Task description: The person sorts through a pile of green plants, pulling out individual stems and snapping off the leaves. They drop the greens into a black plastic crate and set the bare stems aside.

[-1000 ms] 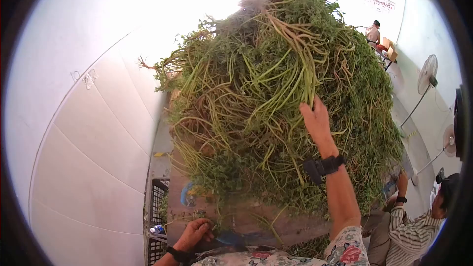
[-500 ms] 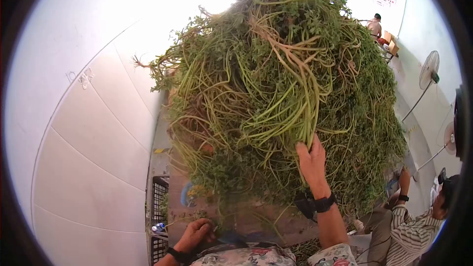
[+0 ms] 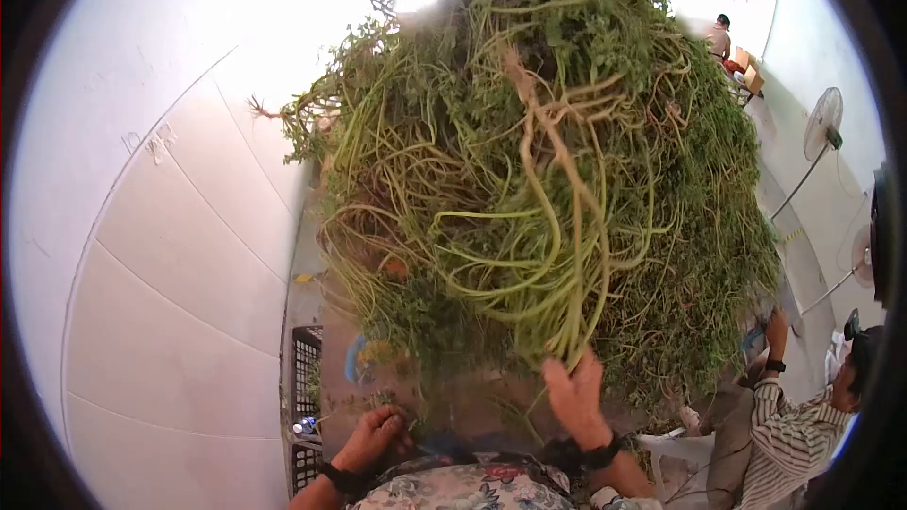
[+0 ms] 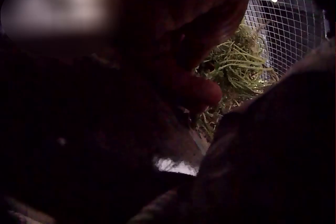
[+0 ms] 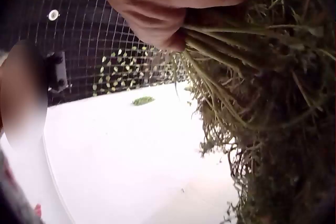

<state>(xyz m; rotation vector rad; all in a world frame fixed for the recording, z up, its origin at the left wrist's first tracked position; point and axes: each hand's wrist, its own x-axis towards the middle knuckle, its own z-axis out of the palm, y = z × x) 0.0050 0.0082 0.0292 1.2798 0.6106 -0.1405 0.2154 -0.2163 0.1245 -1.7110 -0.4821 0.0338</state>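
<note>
A big tangled heap of leafy green plants with long stalks [image 3: 416,179] covers most of the brown tabletop [image 3: 444,406]. My right hand [image 3: 574,392] grips a bunch of green stalks [image 3: 567,312] at the heap's near edge. Paler, root-like ends [image 3: 520,76] of the bunch stretch away over the heap. In the right wrist view, the stalks [image 5: 220,50] run out from under the curled fingers. My left hand [image 3: 373,439] stays low at the table's near edge, fingers loosely curled, with nothing seen held. The left wrist view is very dark; one fingertip [image 4: 210,92] shows there.
Black plastic crates [image 3: 307,368] stand left of the table, beside a white wall [image 3: 189,302]. Another person in a striped shirt [image 3: 794,439] sits at the right. Standing fans [image 3: 822,127] and a person farther back [image 3: 718,38] are on the right side.
My right hand has come toward my body, drawing the bunch of stalks down over the heap's front. The left hand has hardly moved.
</note>
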